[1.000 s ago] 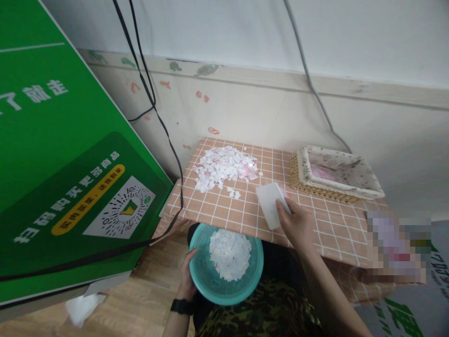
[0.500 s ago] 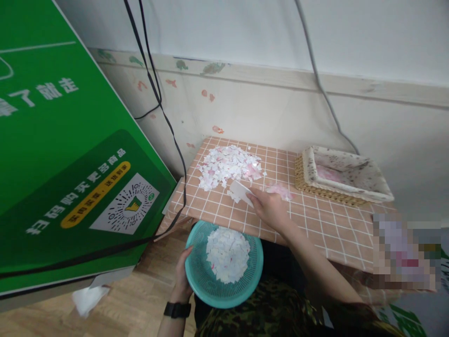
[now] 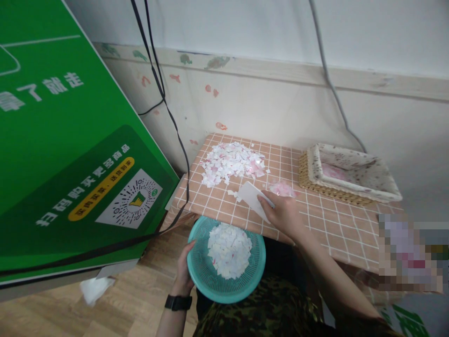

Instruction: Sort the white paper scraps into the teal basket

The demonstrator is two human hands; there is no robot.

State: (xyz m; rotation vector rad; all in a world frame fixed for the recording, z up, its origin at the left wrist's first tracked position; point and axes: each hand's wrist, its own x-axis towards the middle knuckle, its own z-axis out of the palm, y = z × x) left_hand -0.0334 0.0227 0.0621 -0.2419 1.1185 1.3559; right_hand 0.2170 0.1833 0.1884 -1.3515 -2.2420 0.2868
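white slab (image 3: 251, 200) between fingers (image 3: 276, 198) of right hand (image 3: 286, 215)

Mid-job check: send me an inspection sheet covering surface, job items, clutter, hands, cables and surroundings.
Surface: brown checked cloth over the table.
Job items: white scrap pile and smaller pink pile on the cloth; teal basket below the table's near edge, holding white scraps.
Clutter: lined wicker basket with pinkish contents; pixelated item at right, unidentifiable.
Hands: left hand grips the teal basket's rim; right hand holds a white flat piece.
Cables: black cable crosses the table's left end in view; grey cable runs down the wall.
Surroundings: green panel at left.
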